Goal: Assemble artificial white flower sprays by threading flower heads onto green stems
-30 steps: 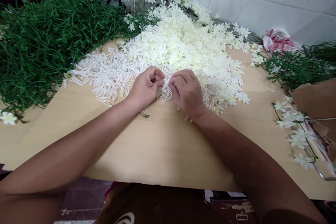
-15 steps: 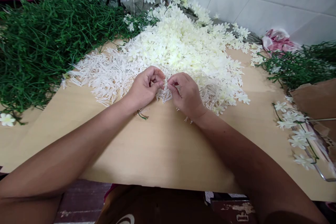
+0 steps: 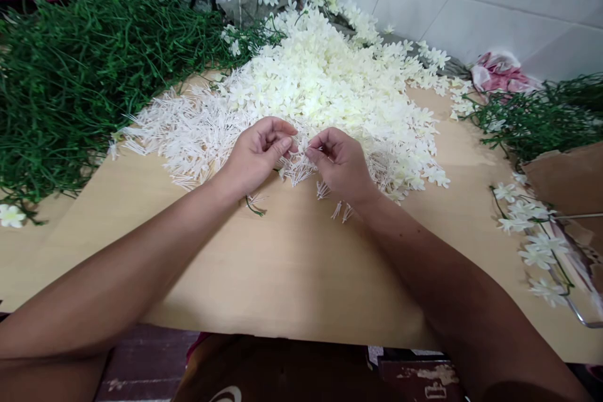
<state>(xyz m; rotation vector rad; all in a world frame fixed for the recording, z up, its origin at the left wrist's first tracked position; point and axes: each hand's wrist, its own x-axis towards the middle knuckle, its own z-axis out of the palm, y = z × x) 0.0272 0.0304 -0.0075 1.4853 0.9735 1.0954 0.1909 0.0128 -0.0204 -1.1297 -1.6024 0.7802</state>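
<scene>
Both hands are at the front edge of a pile of small white stalks (image 3: 188, 132), with a heap of cream-white artificial flowers (image 3: 325, 81) behind. My left hand (image 3: 264, 154) has its fingers curled and the thumb against them; what it holds is too small to make out. Close on its right, my right hand (image 3: 342, 160) pinches with thumb and forefinger on something tiny and pale that I cannot identify. The fingertips of the two hands are a small gap apart. A short green stem (image 3: 255, 207) lies on the table below my left hand.
Green artificial stems (image 3: 108, 69) are heaped at the left. At the right are more green stems (image 3: 546, 116), a cardboard box (image 3: 568, 179) and flowers on stems (image 3: 537, 251). A pink-and-white cloth (image 3: 502, 72) lies by the tiled wall. The wooden table (image 3: 282, 276) spans the front.
My right hand has shifted slightly right, and the gap between the hands is wider. More of the small white stalks beside my right hand now show.
</scene>
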